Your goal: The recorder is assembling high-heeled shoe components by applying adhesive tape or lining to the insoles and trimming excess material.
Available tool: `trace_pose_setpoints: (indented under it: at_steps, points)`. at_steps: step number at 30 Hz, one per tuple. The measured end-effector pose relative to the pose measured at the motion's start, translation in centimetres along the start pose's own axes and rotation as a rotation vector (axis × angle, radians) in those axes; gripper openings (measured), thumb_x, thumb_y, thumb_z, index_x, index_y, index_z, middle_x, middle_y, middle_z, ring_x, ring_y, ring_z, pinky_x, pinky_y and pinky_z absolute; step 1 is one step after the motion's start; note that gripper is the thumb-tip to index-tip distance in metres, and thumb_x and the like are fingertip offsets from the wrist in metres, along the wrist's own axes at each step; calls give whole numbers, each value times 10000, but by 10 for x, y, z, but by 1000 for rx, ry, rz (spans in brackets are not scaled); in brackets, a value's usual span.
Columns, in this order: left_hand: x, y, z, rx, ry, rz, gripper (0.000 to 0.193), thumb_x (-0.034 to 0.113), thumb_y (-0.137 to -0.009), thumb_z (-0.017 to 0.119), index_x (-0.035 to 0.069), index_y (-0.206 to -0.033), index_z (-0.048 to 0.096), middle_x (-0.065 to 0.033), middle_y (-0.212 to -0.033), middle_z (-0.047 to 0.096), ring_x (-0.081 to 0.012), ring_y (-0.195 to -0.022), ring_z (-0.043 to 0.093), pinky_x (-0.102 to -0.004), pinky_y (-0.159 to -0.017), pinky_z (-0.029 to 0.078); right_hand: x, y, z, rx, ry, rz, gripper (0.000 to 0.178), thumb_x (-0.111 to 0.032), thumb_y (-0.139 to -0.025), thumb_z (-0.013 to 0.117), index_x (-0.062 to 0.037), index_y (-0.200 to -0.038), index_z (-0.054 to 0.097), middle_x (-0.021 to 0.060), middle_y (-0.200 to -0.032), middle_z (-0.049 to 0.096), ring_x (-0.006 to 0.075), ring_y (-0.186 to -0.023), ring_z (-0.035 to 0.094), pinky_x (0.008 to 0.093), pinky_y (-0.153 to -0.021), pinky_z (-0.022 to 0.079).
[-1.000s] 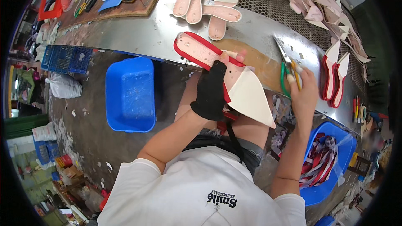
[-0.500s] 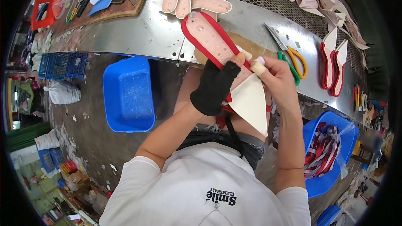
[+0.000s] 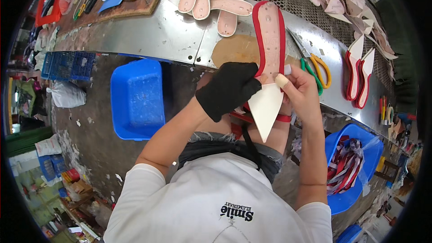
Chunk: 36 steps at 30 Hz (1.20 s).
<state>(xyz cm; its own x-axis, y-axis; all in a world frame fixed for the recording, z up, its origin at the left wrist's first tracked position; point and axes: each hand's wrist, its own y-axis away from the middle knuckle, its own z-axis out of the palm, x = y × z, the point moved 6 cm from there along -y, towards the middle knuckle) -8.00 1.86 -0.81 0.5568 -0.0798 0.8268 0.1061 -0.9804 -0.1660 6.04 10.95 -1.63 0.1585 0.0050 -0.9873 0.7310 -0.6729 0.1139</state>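
Observation:
A pink shoe insole [image 3: 270,36] with red edging and a pointed white end is held up over my lap, nearly in line with my body. My left hand [image 3: 229,85], in a black glove with bare fingertips, grips its left edge where pink meets white. On the opposite edge, my right hand [image 3: 299,87] pinches the red border between thumb and fingers; tape wraps some of its fingertips. A red strip [image 3: 283,118] shows below, across my thigh; its link to the insole is hidden.
Scissors [image 3: 318,69] with green and yellow handles lie on the metal bench [image 3: 180,36]. Pale insoles [image 3: 227,22] lie at the back, red-edged ones [image 3: 353,74] at right. A blue tub [image 3: 137,99] stands left; another [image 3: 362,171] holds red and white strips.
The insole has swung from leaning left to nearly straight, its rounded end moving right. My left hand has shifted its grip to the insole's left edge; my right hand stays by the right edge.

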Motion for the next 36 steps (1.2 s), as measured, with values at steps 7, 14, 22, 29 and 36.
trace_pose_setpoints:
  at_steps: [7, 14, 22, 29, 36]
  points:
    - [0, -7, 7, 28, 330, -195, 267, 276, -894, 572, 12, -879, 610, -170, -739, 617, -320, -637, 596, -385, -607, 456, -16, 29, 15, 165, 498, -318, 260, -140, -880, 598, 17, -694, 508, 118, -525, 409, 151, -444, 391, 321, -448, 333]
    - [8, 7, 23, -121, 175, -14, 281, 291, -912, 550, 21, -892, 625, -170, -758, 617, -329, -699, 594, -393, -645, 454, -34, -7, -9, 231, 24, -147, 284, -182, -904, 575, 28, -724, 509, -17, -582, 437, 60, -568, 362, 264, -494, 300]
    - [22, 9, 12, -79, 55, 159, 272, 293, -915, 534, 38, -952, 619, -176, -799, 621, -351, -756, 593, -422, -704, 463, -44, -13, -19, 1, 159, -190, 184, -151, -898, 590, 11, -815, 621, -57, -684, 502, 38, -642, 434, 216, -558, 351]
    - [21, 13, 18, -238, 5, 123, 297, 294, -908, 573, 28, -1017, 648, -165, -822, 638, -316, -774, 613, -385, -752, 480, -56, -17, -21, -14, 303, -300, 140, -93, -860, 624, 25, -793, 589, -17, -673, 482, 49, -630, 408, 234, -547, 346]
    - [26, 9, 16, -229, -11, 56, 267, 273, -911, 565, 26, -981, 638, -163, -811, 634, -322, -773, 615, -388, -747, 483, -51, -13, -20, 98, 392, -224, 147, -89, -835, 642, 32, -907, 597, 13, -724, 532, 63, -671, 502, 228, -620, 421]
